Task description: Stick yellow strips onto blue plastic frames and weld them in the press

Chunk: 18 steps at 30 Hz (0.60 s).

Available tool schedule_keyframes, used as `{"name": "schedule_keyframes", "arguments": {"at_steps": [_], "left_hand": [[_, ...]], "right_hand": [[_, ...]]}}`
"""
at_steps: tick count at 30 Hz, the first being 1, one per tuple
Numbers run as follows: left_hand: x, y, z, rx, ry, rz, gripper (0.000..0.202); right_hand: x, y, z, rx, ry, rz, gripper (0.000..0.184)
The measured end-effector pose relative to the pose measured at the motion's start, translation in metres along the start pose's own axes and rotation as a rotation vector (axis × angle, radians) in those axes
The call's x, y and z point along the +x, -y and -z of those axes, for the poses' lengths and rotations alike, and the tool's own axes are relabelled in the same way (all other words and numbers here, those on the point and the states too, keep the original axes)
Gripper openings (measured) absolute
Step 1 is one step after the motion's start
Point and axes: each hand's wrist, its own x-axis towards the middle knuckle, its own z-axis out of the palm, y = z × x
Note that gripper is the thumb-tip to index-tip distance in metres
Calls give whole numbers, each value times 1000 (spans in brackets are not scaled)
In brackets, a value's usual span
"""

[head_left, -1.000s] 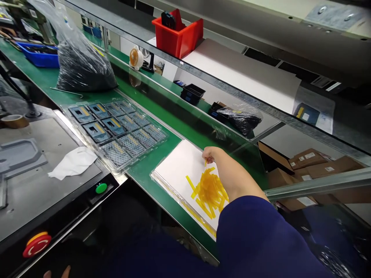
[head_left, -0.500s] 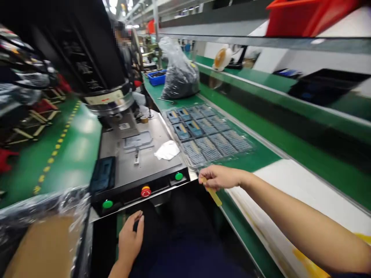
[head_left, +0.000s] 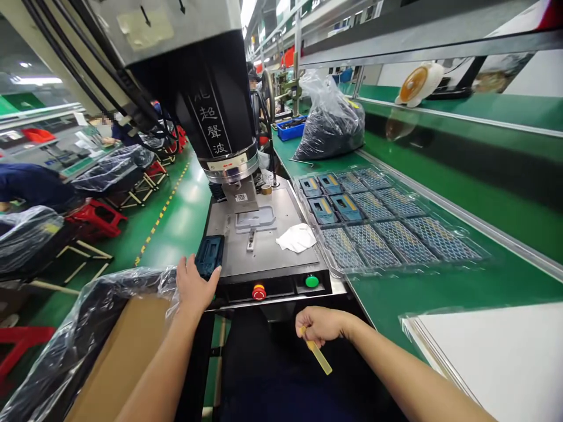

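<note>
A workshop with a green floor (head_left: 189, 176) runs back behind a machine, with a green counter (head_left: 382, 293) on the right. At far left stands a plastic-lined box (head_left: 99, 308). Next, the left hand (head_left: 196, 287) spreads thumb and fingers around the near end of a dark blue part (head_left: 209, 256), which lies at the left edge of the metal plate (head_left: 285, 264); I cannot tell whether they touch. On the plate, a grey fixture (head_left: 266, 215) sits left of a white cloth (head_left: 297, 238). The right hand (head_left: 321, 324) pinches one end of a yellow strip (head_left: 321, 358), the rest hanging free below the plate's front. Farther right, a clear tray (head_left: 338, 273) rests on the counter.

A sideways nudge could tip the dark blue part off the edge, since it lies so near it; a loose pinch could let the strip slip or twist.

Counted left to right: one plastic-lined box, one fixture, one red stop button (head_left: 259, 292), one cloth, one plainly visible green button (head_left: 312, 282), one held strip, twelve tray pockets, four without the patterned covering.
</note>
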Motion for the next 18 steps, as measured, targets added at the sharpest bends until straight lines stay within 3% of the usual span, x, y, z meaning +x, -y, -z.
{"name": "schedule_keyframes", "arguments": {"at_steps": [3,6,9,11,14,16,18], "left_hand": [[16,-3,-4,33,133,48,87],[26,-4,-8,28,183,71,83],[29,-5,-4,23,145,103,80],[25,-6,4,-17,41,122,80],[8,-8,22,-491,-66,217,77],[-13,-11,33,-1020,88,345,67],[-39,-14,40,-1441,376,467,61]], "right_hand": [[5,-10,1,87,0,-32,14],[10,-15,-2,95,-17,-15,16],[12,-16,-7,65,-42,-10,20],[12,-17,-8,56,-70,1,20],[14,-17,-10,106,-105,69,17],[16,-16,-10,200,-131,129,12],[19,-14,-11,339,-162,194,12]]}}
